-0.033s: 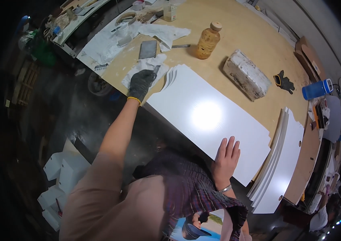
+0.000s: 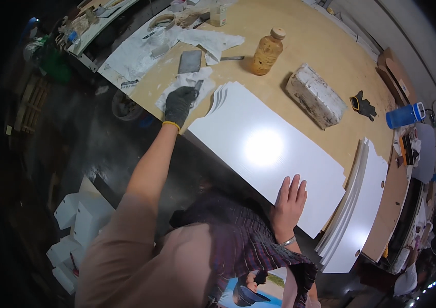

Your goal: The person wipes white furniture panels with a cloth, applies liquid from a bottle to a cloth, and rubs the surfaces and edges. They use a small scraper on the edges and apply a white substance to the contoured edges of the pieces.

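Note:
My left hand (image 2: 179,104), in a dark glove with a yellow cuff, rests over a crumpled white cloth (image 2: 205,77) near the table's left edge. Its fingers are closed; a narrow grey bit shows at the fingertips, too small to name. Bare, with fingers stretched out, my right hand (image 2: 288,208) lies flat on the near right part of a glossy white panel (image 2: 228,136). This panel tops a stack with notched ends, fanned at its far left corner. Just beyond the cloth lies a grey rectangular block (image 2: 190,61).
An amber bottle (image 2: 267,52), a stained, wrapped block (image 2: 314,95), a loose dark glove (image 2: 363,105) and a blue bottle (image 2: 405,115) are on the wooden table (image 2: 320,36). More white panels (image 2: 359,215) lean in a fanned stack at right. White boxes (image 2: 92,220) stand low at left.
My left gloved hand has shifted very slightly up over the cloth, and its fingers are turned a little. The right hand and the panels look unmoved.

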`<state>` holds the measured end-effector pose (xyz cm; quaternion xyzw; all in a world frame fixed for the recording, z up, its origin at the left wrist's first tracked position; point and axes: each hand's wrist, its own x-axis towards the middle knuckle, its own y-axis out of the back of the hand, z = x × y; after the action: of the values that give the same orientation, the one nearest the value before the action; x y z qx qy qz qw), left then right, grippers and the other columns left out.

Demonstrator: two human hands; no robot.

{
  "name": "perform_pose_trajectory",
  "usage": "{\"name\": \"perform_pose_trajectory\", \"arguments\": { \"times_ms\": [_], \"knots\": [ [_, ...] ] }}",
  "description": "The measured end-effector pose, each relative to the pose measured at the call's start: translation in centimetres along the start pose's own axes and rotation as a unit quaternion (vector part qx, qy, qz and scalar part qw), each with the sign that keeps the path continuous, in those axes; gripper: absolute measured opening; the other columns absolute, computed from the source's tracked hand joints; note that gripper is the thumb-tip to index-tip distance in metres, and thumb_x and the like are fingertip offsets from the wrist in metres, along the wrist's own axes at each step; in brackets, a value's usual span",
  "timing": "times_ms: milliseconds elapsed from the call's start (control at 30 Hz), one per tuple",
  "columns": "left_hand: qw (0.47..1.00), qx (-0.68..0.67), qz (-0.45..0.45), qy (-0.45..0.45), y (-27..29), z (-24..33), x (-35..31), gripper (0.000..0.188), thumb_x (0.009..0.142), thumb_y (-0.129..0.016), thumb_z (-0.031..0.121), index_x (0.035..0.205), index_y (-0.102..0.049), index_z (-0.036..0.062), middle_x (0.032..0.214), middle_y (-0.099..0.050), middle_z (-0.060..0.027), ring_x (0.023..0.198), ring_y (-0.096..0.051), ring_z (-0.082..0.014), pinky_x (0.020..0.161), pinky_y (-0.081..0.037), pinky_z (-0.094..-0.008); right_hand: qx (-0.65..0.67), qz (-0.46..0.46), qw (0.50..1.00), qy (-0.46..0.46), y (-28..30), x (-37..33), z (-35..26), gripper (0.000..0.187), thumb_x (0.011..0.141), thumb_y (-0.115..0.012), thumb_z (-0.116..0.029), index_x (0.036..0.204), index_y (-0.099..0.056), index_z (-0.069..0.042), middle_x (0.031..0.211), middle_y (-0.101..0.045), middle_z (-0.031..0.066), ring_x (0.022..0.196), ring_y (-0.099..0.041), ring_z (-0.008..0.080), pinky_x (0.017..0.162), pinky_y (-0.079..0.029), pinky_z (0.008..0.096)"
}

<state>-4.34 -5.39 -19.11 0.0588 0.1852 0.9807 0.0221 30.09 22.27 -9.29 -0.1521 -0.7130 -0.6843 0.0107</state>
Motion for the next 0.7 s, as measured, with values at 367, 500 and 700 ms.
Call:
{"name": "perform_pose_trajectory", "arguments": {
  "times_ms": [367, 500, 700],
  "knots": [
    [0.981, 0.031, -0.002, -0.189, 0.6, 11.1, -5.7, 0.016, 0.092, -0.063, 0.019, 0.095, -0.070, 0.0050, 0.085, -0.068, -0.0111, 0.079, -0.065, -0.0254, 0.070, -0.051, -0.0347, 0.001, -0.003, 1.000, 0.017, 0.2, -0.9, 0.6, 0.060, 0.075, -0.064, -0.002, 0.133, -0.050, 0.000, 0.145, -0.042, 0.0267, 0.132, -0.038, 0.0511, 0.104, -0.035, 0.0605],
    [0.784, 0.380, -0.102, -0.480, 0.1, 13.0, -8.2, 0.006, 0.085, -0.062, 0.019, 0.088, -0.064, 0.0137, 0.071, -0.052, -0.0040, 0.065, -0.053, -0.0227, 0.056, -0.042, -0.0382, 0.012, -0.009, 0.999, 0.032, 0.6, -0.4, 1.0, 0.067, 0.071, -0.070, -0.004, 0.135, -0.049, -0.001, 0.145, -0.041, 0.0261, 0.133, -0.037, 0.0494, 0.105, -0.034, 0.0579],
    [0.802, 0.375, -0.110, -0.451, 0.5, 12.8, -8.7, 0.004, 0.081, -0.065, 0.018, 0.085, -0.064, 0.0156, 0.072, -0.053, -0.0036, 0.068, -0.054, -0.0229, 0.057, -0.043, -0.0391, 0.112, -0.060, 0.991, 0.042, 1.7, 2.3, 2.6, 0.080, 0.070, -0.080, -0.027, 0.137, -0.045, -0.001, 0.148, -0.032, 0.0275, 0.137, -0.027, 0.0480, 0.109, -0.027, 0.0561]
  ]
}}
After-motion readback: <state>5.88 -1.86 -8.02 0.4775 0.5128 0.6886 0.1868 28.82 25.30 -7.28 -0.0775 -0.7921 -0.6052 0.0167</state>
